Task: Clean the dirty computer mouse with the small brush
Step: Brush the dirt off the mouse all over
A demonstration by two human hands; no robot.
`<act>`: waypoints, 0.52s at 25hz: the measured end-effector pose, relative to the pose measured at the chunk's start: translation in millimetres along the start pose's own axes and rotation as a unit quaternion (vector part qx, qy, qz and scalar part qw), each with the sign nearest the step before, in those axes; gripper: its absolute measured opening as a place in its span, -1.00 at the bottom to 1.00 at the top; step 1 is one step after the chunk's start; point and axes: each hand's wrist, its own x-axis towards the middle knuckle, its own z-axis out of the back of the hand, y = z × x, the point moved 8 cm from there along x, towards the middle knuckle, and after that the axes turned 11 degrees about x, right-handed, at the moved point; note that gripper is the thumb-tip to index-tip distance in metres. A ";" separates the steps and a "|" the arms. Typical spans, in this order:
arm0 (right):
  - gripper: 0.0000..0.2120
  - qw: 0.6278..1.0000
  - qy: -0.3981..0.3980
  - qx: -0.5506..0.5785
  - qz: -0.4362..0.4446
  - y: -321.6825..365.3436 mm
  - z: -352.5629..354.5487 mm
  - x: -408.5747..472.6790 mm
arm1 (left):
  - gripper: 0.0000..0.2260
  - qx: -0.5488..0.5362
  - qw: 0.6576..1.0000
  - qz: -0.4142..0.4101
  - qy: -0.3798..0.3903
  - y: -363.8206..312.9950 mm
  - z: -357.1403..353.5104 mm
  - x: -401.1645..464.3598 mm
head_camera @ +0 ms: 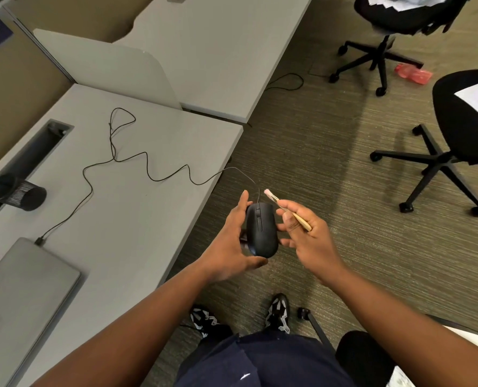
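Note:
A black wired computer mouse (261,230) is held in the air past the desk's right edge, buttons and scroll wheel facing up. My left hand (232,244) cups its left side and underside, thumb curled under its rear end. My right hand (306,238) grips a small wooden-handled brush (288,212) between thumb and fingers, while its lower fingertips touch the mouse's right side. The brush's pale bristles point up and left, just above the mouse's front, not touching it. The mouse cable (148,169) trails left across the desk.
The grey desk (137,219) holds a shut laptop (22,286) with the cable plugged in, and a black mesh cup (19,192) lying on its side. Two black office chairs (439,160) stand on the carpet to the right. My shoes are below.

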 end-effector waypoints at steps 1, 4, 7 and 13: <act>-0.69 1.000 0.002 0.002 0.001 0.7 -1.3 -0.7 | 0.32 0.004 1.000 0.001 0.000 0.9 0.4 0.5; -0.66 1.000 0.005 0.015 0.008 3.0 -4.6 -2.0 | 0.29 -0.009 1.000 0.007 0.010 3.8 -1.8 2.4; -0.65 0.999 0.020 0.045 0.008 1.7 -9.2 -4.0 | 0.28 -0.009 1.000 0.009 0.020 3.4 -1.4 3.8; -0.79 0.999 0.037 0.026 0.030 21.0 -3.3 0.1 | 0.20 -0.039 0.999 0.005 0.018 -0.4 1.8 4.0</act>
